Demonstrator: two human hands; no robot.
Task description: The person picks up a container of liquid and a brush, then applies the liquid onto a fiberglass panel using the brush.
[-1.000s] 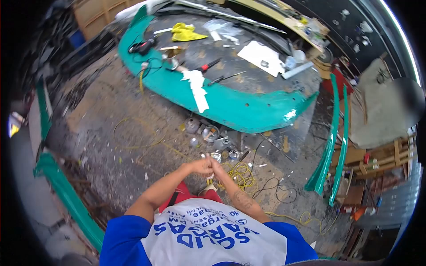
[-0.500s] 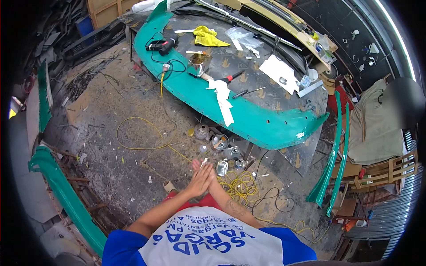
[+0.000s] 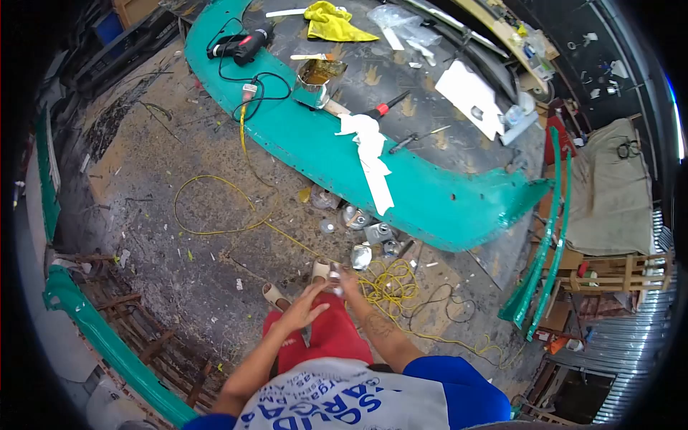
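Note:
My left hand (image 3: pixel 304 309) is raised over my red trousers, fingers stretched out and thumb apart, with nothing in it. Just to its right, my right hand (image 3: pixel 348 282) has its fingers bent around a small white scrap (image 3: pixel 335 275), perhaps paper; its exact kind is too small to tell. The two hands are apart. Beyond them, a long teal bumper-like panel (image 3: pixel 423 204) lies across the table. Crumpled white paper (image 3: pixel 372 161) drapes over it, beside a metal can (image 3: pixel 315 84) with brown contents. A brush (image 3: pixel 312 56) rests across the can's top.
On the panel lies a corded black power tool (image 3: pixel 245 46). A yellow cloth (image 3: pixel 335 24) and a screwdriver (image 3: pixel 405 142) are on the table. Several cans (image 3: pixel 378 232) and a tangled yellow cord (image 3: pixel 390 287) lie on the floor. More teal panels (image 3: pixel 107 344) stand at both sides.
My hands, pressed together before, have separated. The left moved down and left, opening; the right keeps the white scrap. The view has shifted, showing more of my legs and feet.

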